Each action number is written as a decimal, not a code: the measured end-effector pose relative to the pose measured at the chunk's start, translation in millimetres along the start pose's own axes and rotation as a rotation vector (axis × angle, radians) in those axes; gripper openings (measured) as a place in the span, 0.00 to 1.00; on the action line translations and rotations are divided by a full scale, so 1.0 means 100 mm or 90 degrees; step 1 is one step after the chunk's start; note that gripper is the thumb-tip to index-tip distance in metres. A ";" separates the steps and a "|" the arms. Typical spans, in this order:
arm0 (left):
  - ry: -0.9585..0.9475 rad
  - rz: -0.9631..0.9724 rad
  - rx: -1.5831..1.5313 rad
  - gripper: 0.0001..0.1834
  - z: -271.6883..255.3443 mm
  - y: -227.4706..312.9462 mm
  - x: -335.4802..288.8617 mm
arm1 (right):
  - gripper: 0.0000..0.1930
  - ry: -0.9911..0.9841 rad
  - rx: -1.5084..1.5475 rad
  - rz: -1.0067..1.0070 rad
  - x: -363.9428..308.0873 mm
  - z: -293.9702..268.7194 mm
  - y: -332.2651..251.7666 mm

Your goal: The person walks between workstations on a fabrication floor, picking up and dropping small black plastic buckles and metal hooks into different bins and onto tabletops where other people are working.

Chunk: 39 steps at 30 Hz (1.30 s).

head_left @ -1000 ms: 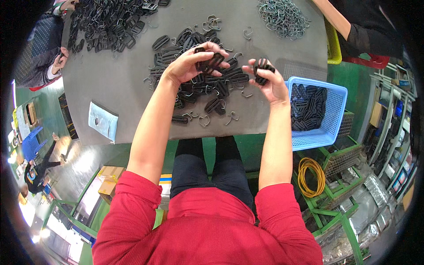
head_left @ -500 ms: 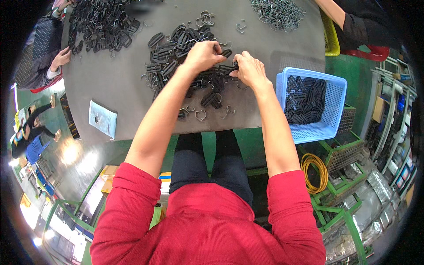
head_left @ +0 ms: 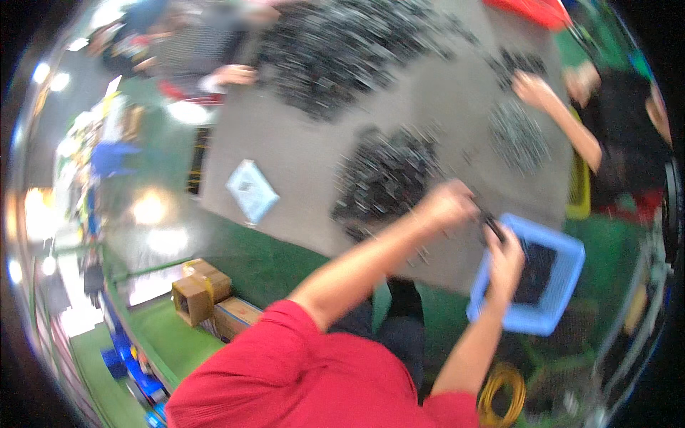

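Note:
My left hand and my right hand are close together at the right side of the table, both smeared by motion. Between them is a dark, narrow black plastic buckle. The right fingers are closed round its lower end, and the left fingertips pinch at its upper end. Right beneath my right hand stands a blue plastic basket, holding black buckles. Left of my hands lies a pile of black buckles on the grey table. Small metal hooks beside that pile are blurred.
A larger black heap covers the far table. A pile of metal hooks lies far right, near a co-worker's hand. Another person's hand rests at the far left edge. A pale blue packet lies near left.
The view has swung to the right. Both my hands have moved from the near pile of buckles rightward to the blue basket, the right one now over its near-left rim.

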State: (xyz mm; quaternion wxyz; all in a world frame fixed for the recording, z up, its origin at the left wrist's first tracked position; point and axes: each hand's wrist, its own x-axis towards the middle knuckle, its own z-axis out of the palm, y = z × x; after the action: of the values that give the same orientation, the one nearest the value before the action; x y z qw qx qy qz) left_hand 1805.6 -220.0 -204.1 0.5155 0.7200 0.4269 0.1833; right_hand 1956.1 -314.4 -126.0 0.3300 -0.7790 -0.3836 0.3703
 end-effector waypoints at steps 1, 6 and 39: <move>-0.028 -0.212 -0.030 0.18 0.15 0.67 -0.02 | 0.14 0.035 -0.013 0.065 -0.12 -0.22 0.13; -0.090 -0.069 -0.186 0.27 1.49 1.56 -0.02 | 0.19 0.096 0.073 -0.026 -0.10 -1.23 1.65; 0.140 -0.284 0.134 0.21 -0.08 -0.55 -0.99 | 0.19 -0.077 -0.252 0.134 0.26 1.19 0.45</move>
State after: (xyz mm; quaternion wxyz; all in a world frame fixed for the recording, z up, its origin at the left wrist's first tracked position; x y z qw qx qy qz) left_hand 1720.5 -289.0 -232.8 0.4160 0.6338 0.6449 0.0969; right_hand 1884.1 -287.2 -230.5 0.1067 -0.8406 -0.3848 0.3659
